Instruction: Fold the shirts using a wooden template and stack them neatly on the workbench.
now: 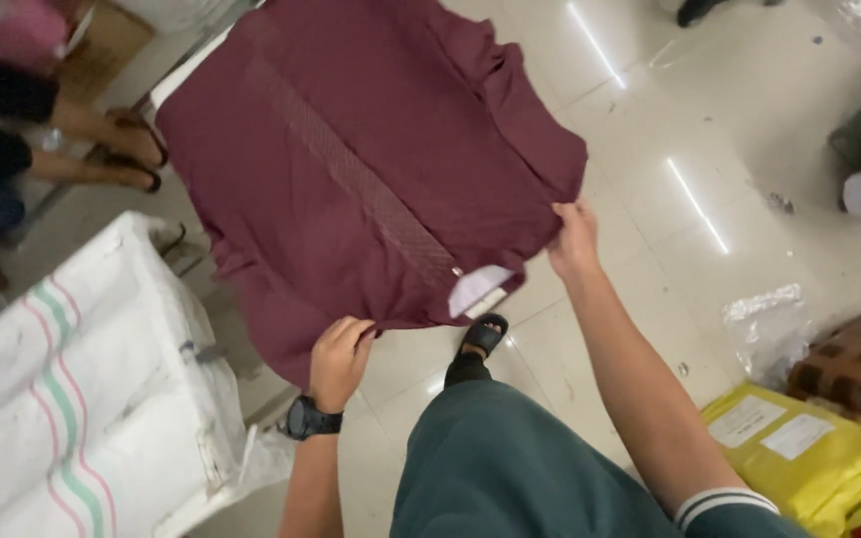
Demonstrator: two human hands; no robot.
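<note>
Garment: a maroon shirt is held spread in the air above the tiled floor.
Long axis: the patterned placket strip runs from upper left down to the white label (near edge).
Left hand: fingers are closed on the near lower edge.
Right hand: the right edge is pinched; it is held farther out.
Surroundings: a white striped sack is seen left, a yellow parcel right.

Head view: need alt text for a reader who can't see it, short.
Seen from above, a person's two hands hold up a maroon shirt by its near edge, left hand with a black watch gripping the lower corner, right hand pinching the side. Below is a glossy tiled floor, with a striped white sack at left and yellow parcels at right.
</note>
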